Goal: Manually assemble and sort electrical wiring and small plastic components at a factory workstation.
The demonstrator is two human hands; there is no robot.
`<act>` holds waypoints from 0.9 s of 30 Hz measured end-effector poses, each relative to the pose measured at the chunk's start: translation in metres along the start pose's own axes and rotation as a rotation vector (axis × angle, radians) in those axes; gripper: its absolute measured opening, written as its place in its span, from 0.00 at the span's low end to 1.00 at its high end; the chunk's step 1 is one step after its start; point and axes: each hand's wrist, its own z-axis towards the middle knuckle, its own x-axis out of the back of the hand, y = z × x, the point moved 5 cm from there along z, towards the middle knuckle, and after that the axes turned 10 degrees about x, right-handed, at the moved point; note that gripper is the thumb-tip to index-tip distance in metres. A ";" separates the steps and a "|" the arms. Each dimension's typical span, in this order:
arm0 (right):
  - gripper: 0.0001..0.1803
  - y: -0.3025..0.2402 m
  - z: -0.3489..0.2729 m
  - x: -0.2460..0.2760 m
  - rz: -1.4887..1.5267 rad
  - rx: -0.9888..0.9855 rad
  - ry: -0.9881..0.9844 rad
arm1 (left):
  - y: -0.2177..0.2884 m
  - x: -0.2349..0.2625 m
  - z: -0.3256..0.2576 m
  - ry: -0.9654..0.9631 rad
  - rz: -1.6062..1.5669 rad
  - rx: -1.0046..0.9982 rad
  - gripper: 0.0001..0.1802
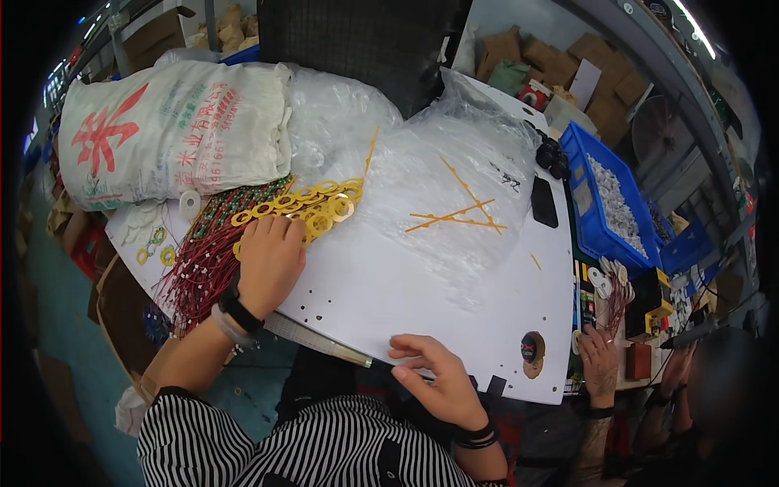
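Observation:
My left hand (272, 258) lies palm down at the near edge of a heap of yellow ring-shaped pieces (319, 213), its fingers bent and close together on a yellow ring. The fingertips are partly hidden behind the back of the hand. Beside it spreads a bundle of thin dark red wires (201, 272) with small white connectors, and green parts show among them near the sack. My right hand (438, 380) hovers by the front edge of the white table (365, 288), fingers apart and holding nothing.
A printed white woven sack (174, 134) and clear plastic bags (446, 170) fill the table's back. Orange strips (458, 216) lie on the plastic. A dark phone (544, 203) and a blue bin (608, 195) of white parts are right. A co-worker's hand (599, 361) works at the neighbouring bench.

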 end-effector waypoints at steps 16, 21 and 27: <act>0.22 -0.015 0.032 -0.032 0.840 0.048 0.117 | 0.076 0.001 -0.081 -1.458 -1.893 0.409 0.16; 0.17 -0.006 -0.002 -0.001 0.606 0.361 0.006 | 0.123 0.016 -0.093 -1.831 -1.846 0.135 0.19; 0.07 -0.055 -0.077 0.071 0.961 0.720 0.489 | 0.104 0.024 -0.034 -1.331 -1.225 -0.134 0.18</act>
